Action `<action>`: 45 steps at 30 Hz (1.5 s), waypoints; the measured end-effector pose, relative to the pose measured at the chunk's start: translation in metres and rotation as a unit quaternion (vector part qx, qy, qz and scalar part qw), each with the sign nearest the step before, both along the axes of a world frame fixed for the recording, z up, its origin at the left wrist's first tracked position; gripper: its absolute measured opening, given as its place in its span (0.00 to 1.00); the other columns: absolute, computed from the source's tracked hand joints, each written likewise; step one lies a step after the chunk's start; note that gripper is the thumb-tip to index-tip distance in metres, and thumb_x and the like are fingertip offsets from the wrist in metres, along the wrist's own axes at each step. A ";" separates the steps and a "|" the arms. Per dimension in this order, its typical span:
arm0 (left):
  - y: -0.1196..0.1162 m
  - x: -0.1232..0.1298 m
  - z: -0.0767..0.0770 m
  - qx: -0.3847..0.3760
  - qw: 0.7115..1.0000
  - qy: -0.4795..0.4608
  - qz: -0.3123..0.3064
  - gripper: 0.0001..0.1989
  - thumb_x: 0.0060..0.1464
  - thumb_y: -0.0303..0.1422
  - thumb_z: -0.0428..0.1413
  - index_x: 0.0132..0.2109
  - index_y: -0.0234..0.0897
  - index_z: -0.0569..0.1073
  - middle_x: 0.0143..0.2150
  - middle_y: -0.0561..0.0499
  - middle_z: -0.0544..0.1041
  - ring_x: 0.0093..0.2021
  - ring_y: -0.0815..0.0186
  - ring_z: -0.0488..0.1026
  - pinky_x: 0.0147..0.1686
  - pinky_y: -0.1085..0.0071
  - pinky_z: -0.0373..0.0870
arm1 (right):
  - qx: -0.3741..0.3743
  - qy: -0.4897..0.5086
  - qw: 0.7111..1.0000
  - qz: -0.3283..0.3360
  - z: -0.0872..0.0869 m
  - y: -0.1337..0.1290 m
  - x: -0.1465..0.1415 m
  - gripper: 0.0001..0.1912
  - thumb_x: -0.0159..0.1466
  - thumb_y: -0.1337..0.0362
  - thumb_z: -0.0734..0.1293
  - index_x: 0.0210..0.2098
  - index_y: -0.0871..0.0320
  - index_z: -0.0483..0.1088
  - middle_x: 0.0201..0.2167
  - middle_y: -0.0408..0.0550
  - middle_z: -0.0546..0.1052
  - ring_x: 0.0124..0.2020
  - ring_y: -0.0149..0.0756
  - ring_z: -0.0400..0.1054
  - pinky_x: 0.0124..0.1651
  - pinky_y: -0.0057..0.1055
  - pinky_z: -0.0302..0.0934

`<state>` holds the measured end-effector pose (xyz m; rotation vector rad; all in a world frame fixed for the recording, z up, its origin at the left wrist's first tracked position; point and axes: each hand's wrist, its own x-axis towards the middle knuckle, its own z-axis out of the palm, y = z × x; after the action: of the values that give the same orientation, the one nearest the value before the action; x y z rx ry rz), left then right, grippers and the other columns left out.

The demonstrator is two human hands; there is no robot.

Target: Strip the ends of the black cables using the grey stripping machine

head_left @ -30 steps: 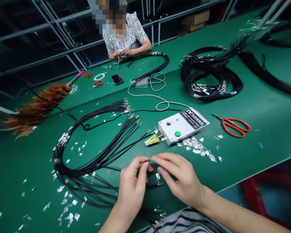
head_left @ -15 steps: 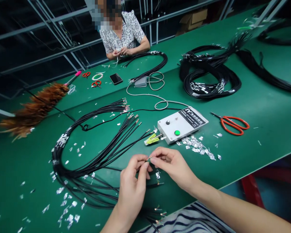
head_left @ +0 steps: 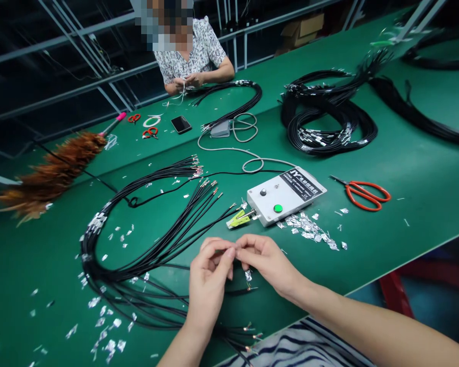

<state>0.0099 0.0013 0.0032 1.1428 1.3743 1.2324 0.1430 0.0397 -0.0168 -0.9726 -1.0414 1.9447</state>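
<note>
My left hand [head_left: 210, 288] is closed in a pinch on the end of a black cable, which runs in from the bundle on its left. Against it, my right hand [head_left: 270, 265] pinches at the cable's tip. The fingertips meet and hide the bare wire. Around and below my hands lie other black cables [head_left: 153, 262], curved in a bundle with stripped, coppery ends. Just beyond my fingers sits a white box [head_left: 265, 206] with a green button, a knob and a yellow-green clip [head_left: 238, 219] at its front.
Foil scraps [head_left: 309, 228] and orange-handled scissors [head_left: 368, 195] lie to the right. Coiled black cables [head_left: 331, 130] rest farther back. A feather duster [head_left: 57, 171] lies at left. Across the table a co-worker [head_left: 199, 56] handles a pale strand near a phone [head_left: 181, 124].
My right hand's fingertips have closed in against my left's, covering the wire tip that showed between them. The co-worker's hands have shifted slightly. The whole view has moved a little.
</note>
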 end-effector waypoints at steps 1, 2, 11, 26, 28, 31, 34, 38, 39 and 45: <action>0.000 0.001 -0.002 -0.012 1.000 -0.013 0.014 0.06 0.57 0.35 0.59 0.35 0.37 0.76 0.33 0.53 0.69 0.22 0.75 0.65 0.21 0.78 0.63 | 0.024 -0.013 1.000 0.007 -0.001 0.001 0.001 0.14 0.56 0.54 0.70 0.29 0.59 0.70 0.20 0.38 0.67 0.22 0.27 0.59 0.29 0.26 0.57; 0.000 0.001 -0.004 -0.023 0.999 -0.018 0.024 0.07 0.58 0.36 0.58 0.36 0.37 0.74 0.30 0.54 0.68 0.20 0.76 0.63 0.19 0.78 0.60 | 0.057 -0.034 0.998 0.010 -0.001 0.001 0.002 0.13 0.58 0.54 0.69 0.29 0.59 0.70 0.21 0.39 0.68 0.22 0.28 0.60 0.28 0.26 0.57; -0.002 0.000 -0.019 0.088 0.969 0.232 0.009 0.09 0.63 0.31 0.49 0.33 0.38 0.69 0.31 0.52 0.68 0.31 0.67 0.67 0.31 0.72 0.66 | 0.489 -0.322 0.810 -0.004 -0.001 0.009 0.022 0.09 0.69 0.68 0.59 0.34 0.58 0.69 0.31 0.45 0.73 0.29 0.32 0.66 0.35 0.30 0.57; 0.015 -0.009 -0.022 0.084 0.969 0.231 0.007 0.09 0.61 0.31 0.49 0.32 0.39 0.67 0.28 0.53 0.67 0.29 0.67 0.67 0.31 0.72 0.66 | 0.658 -0.470 0.586 0.052 0.011 0.046 0.029 0.05 0.69 0.65 0.66 0.38 0.58 0.74 0.39 0.47 0.79 0.42 0.42 0.66 0.39 0.36 0.48; 0.022 -0.011 -0.025 0.045 0.981 0.190 0.021 0.08 0.60 0.34 0.51 0.33 0.39 0.67 0.25 0.55 0.66 0.25 0.68 0.65 0.26 0.74 0.63 | 0.643 -0.509 0.569 0.068 0.013 0.060 0.029 0.06 0.65 0.66 0.70 0.42 0.60 0.74 0.43 0.49 0.79 0.46 0.45 0.65 0.41 0.38 0.48; 0.030 -0.013 -0.031 0.028 0.985 0.169 0.023 0.08 0.61 0.36 0.50 0.33 0.39 0.65 0.23 0.58 0.62 0.21 0.71 0.60 0.21 0.76 0.58 | 0.624 -0.541 0.551 0.120 0.014 0.076 0.025 0.07 0.62 0.66 0.73 0.40 0.60 0.74 0.39 0.49 0.79 0.46 0.46 0.65 0.42 0.39 0.47; 0.035 -0.013 -0.037 0.017 0.986 0.160 0.030 0.09 0.61 0.37 0.49 0.33 0.39 0.63 0.21 0.59 0.59 0.19 0.72 0.58 0.19 0.76 0.54 | 0.615 -0.559 0.533 0.157 0.013 0.083 0.020 0.04 0.63 0.65 0.72 0.36 0.59 0.74 0.34 0.48 0.78 0.45 0.44 0.65 0.41 0.38 0.46; 0.040 -0.012 -0.043 0.016 0.985 0.164 0.045 0.09 0.60 0.37 0.50 0.32 0.39 0.63 0.22 0.59 0.59 0.19 0.72 0.59 0.19 0.77 0.54 | 0.613 -0.567 0.525 0.164 0.014 0.084 0.018 0.06 0.66 0.66 0.69 0.32 0.58 0.74 0.31 0.46 0.78 0.43 0.41 0.65 0.42 0.38 0.45; 0.041 -0.011 -0.044 0.017 0.985 0.167 0.047 0.09 0.60 0.36 0.50 0.32 0.39 0.63 0.22 0.59 0.60 0.19 0.72 0.59 0.20 0.77 0.55 | 0.612 -0.567 0.526 0.163 0.014 0.084 0.018 0.06 0.67 0.66 0.69 0.32 0.58 0.74 0.31 0.46 0.77 0.43 0.41 0.64 0.42 0.38 0.45; 0.050 -0.007 -0.043 0.024 0.980 0.190 0.049 0.08 0.58 0.35 0.50 0.30 0.39 0.64 0.22 0.58 0.64 0.21 0.70 0.63 0.22 0.76 0.58 | 0.618 -0.572 0.515 0.158 0.014 0.083 0.019 0.08 0.68 0.65 0.68 0.31 0.57 0.74 0.30 0.45 0.77 0.42 0.40 0.64 0.41 0.38 0.44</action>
<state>0.0029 0.0511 -0.0395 1.4124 1.7078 1.1592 0.1618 0.1229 -0.0033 -1.0251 -2.8261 -0.0609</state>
